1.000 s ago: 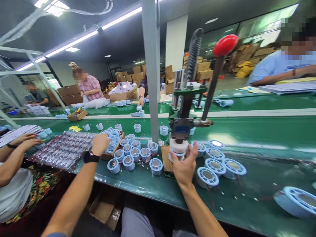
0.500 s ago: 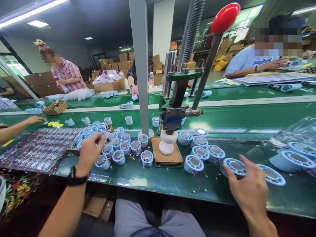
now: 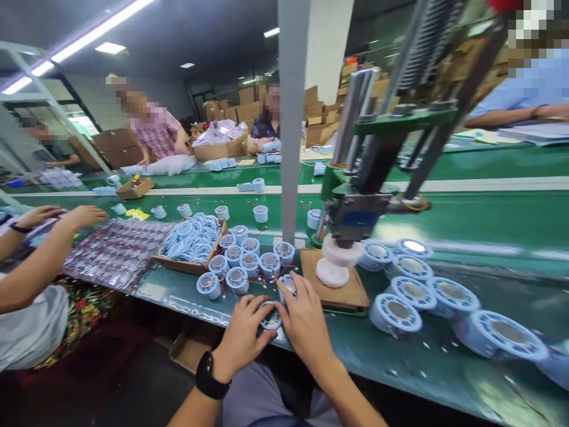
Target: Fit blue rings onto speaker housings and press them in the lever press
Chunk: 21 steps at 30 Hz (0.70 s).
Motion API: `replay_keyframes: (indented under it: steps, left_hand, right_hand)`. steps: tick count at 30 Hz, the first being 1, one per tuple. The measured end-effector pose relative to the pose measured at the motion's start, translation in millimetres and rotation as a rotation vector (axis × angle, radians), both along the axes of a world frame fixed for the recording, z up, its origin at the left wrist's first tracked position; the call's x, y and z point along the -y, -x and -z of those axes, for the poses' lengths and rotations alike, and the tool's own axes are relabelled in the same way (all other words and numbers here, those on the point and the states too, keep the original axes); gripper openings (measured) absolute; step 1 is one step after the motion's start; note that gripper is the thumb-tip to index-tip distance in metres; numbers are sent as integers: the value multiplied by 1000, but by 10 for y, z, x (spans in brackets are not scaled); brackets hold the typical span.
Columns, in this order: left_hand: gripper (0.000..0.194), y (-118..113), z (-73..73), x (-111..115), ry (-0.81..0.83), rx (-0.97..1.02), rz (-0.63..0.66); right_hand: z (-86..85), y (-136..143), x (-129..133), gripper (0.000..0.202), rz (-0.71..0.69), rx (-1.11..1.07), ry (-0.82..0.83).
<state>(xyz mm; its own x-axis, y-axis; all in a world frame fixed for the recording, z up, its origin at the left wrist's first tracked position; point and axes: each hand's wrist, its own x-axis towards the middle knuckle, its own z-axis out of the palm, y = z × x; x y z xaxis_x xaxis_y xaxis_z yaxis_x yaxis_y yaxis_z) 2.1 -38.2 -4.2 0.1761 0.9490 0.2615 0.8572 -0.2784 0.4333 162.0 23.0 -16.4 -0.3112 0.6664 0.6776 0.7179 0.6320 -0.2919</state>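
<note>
My left hand point(image 3: 245, 332) is closed around the edge of a light blue plastic ring point(image 3: 271, 319), low over the bench's front edge. Close beside it, my right hand point(image 3: 309, 317) curls over a light blue round housing point(image 3: 287, 287) with a silver disc on top. Its fingers hide much of that housing, and its thumb lies by the ring. Just behind the right hand stands a lever press point(image 3: 360, 216) with white round pads above a cardboard-covered base point(image 3: 306, 261). More light blue housings point(image 3: 237, 279) with thin red and black wires sit left of the hands.
A cardboard box point(image 3: 178, 265) full of blue rings stands to the left, beside a sheet of wired parts point(image 3: 118, 252). Several housings point(image 3: 395, 312) stand right of the press. A grey post point(image 3: 291, 118) rises behind. A co-worker's hands point(image 3: 84, 216) are at far left.
My left hand has come from the ring box to the front edge with a ring. My right hand has left a housing at the right and moved left beside it. The view has turned left.
</note>
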Motion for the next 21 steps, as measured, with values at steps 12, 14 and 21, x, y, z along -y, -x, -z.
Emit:
replay_keyframes:
  steps: [12, 14, 21]
  left_hand:
    - [55, -63, -17, 3, 72, -7, -106]
    - [61, 6, -23, -4, 89, 14, -38]
    - [57, -13, -15, -33, 40, 161, -66]
  right_hand:
    - [19, -905, 362, 15, -102, -270, 146]
    - [31, -956, 362, 25, -51, -273, 188]
    - [136, -821, 354, 41, 118, -369, 196]
